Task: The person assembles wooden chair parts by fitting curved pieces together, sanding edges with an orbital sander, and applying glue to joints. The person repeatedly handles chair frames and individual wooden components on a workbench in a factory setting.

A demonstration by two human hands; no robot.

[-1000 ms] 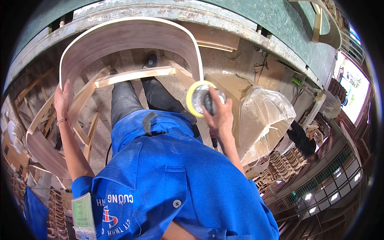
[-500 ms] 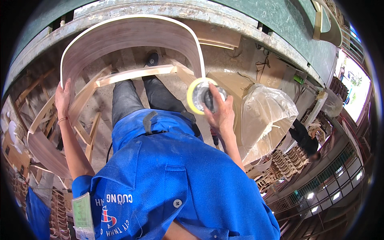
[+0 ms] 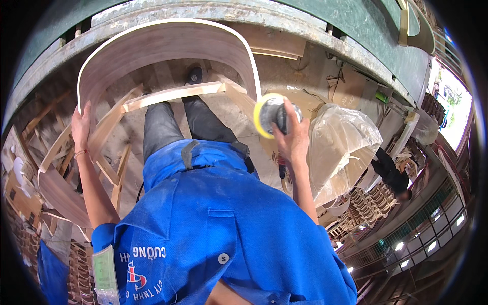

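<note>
A curved plywood chair back (image 3: 168,46) on a pale wooden frame (image 3: 173,94) stands in front of me. My left hand (image 3: 81,127) grips the left edge of the curved panel. A round sander with a yellow disc (image 3: 267,116) is held in my right hand (image 3: 292,137), its pad against the right end of the panel. My blue work jacket and grey trousers fill the lower middle of the view.
A clear plastic bag (image 3: 340,147) hangs to the right of the sander. More wooden chair frames (image 3: 56,152) stand at my left. Another person in dark clothes (image 3: 389,175) is at the right, near stacked chair parts (image 3: 368,203). A green wall runs behind.
My right hand has kept the sander at the panel's right end, shifting it slightly. My left hand stays on the left edge.
</note>
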